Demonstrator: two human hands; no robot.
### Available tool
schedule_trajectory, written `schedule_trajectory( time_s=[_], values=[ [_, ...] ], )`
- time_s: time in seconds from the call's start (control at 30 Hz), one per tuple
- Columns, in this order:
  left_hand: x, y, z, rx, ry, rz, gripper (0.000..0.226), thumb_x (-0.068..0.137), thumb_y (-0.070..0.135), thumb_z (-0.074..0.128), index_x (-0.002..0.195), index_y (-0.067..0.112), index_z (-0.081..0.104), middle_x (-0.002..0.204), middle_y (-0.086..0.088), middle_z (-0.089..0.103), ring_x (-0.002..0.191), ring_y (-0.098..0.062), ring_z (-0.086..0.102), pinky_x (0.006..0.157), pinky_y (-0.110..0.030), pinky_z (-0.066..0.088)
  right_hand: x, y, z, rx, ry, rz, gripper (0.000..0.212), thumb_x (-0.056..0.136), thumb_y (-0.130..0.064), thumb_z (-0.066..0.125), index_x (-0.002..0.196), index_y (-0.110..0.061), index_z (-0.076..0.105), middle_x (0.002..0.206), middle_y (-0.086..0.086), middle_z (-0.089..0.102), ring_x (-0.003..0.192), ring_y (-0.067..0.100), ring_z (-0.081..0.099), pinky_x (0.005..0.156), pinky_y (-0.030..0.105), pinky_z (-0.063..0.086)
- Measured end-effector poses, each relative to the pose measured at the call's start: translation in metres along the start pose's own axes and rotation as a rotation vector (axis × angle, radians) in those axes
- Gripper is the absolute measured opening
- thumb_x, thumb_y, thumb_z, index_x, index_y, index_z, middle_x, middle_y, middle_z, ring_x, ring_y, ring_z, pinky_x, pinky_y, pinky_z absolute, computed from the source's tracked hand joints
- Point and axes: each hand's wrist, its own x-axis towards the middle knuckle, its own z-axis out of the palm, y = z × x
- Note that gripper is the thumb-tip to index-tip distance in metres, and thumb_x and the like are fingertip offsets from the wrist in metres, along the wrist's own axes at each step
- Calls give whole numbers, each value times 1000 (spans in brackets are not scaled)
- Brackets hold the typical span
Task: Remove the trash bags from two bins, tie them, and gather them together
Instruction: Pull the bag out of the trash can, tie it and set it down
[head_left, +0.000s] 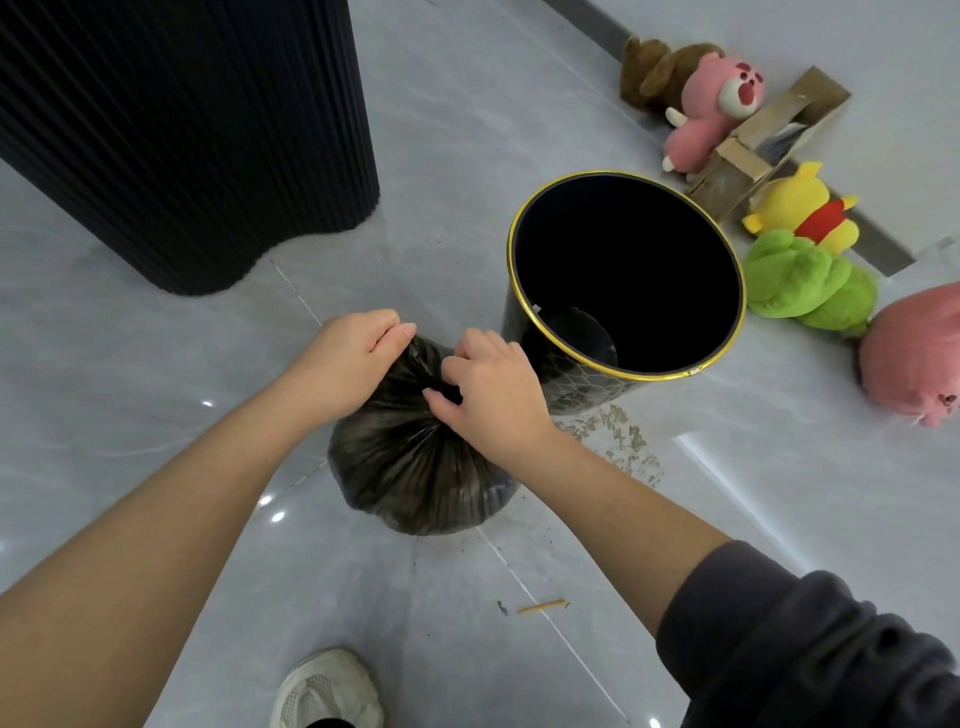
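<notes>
Both hands are on the neck of the dark trash bag (415, 467), which sits full on the grey floor (467, 130) just beside the black gold-rimmed bin (524, 322): the left hand (353, 348) has its fingers pinched shut on one bunch of plastic at the top, the right hand (493, 395) has its fingers curled tight into the gathered twist. The bin stands with no liner, a black fluted column (182, 130) rises behind, plush toys (810, 280) line the wall, and one pale shoe (327, 691) shows below.
</notes>
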Motion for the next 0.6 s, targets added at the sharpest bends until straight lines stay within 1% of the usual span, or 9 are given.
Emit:
schedule_trajectory(
  time_s=[0.07,0.13,0.2,0.3,0.33,0.4,0.47,0.5,0.6],
  values=[
    [-1,1,-1,14,-6,-3,41,97,29,44,62,10,35,55,-5,38,55,-22,38,60,-47,42,0,0,1,67,-39,10,31,80,-37,67,69,-11,57,79,5,54,73,26,56,60,32,38],
    [-1,1,0,10,-11,-5,41,97,29,45,62,10,35,54,-3,35,55,-22,37,59,-45,40,-2,1,-2,68,-66,47,35,83,-44,63,71,-16,46,72,-1,48,64,22,53,54,28,32],
    [-2,1,1,9,-14,-7,40,97,28,45,62,10,36,54,-4,35,55,-22,38,60,-47,41,-2,0,-5,39,-65,67,35,85,-49,59,80,-19,42,66,-7,46,57,18,48,48,27,27],
    [-2,2,1,13,-15,-19,40,97,27,45,63,7,39,55,-6,39,56,-22,39,61,-47,42,-2,-2,-8,16,-88,78,36,87,-53,53,103,-21,50,64,-6,53,56,19,54,48,28,37],
    [-2,3,1,15,-14,-22,40,97,27,44,64,6,39,55,-6,40,55,-22,39,61,-45,41,-2,-1,-6,-4,-94,72,36,88,-53,53,106,-21,53,65,-5,57,59,20,57,50,29,41],
    [-1,3,0,7,-15,-25,40,98,26,44,63,8,38,53,-3,40,52,-20,37,58,-39,38,-3,1,-3,-24,-82,59,30,87,-47,57,98,-20,62,66,-1,62,62,24,61,52,30,42],
    [-1,2,0,9,-25,-39,41,98,26,44,61,11,34,51,0,37,50,-18,36,57,-34,34,-4,3,2,-29,2,30,22,78,-36,69,77,-15,64,64,2,58,64,25,59,56,30,38],
    [-1,1,0,5,-28,-44,41,98,26,44,60,12,33,51,0,36,50,-18,35,56,-33,33,-3,3,3,-30,28,30,22,74,-33,72,70,-13,63,67,3,55,68,26,57,60,31,38],
    [-1,3,1,1,-23,-35,41,98,27,44,62,10,35,52,-1,38,52,-19,35,57,-34,34,-2,5,3,18,28,46,26,75,-31,71,67,-10,58,77,5,53,77,26,54,67,36,42]
  ],
)
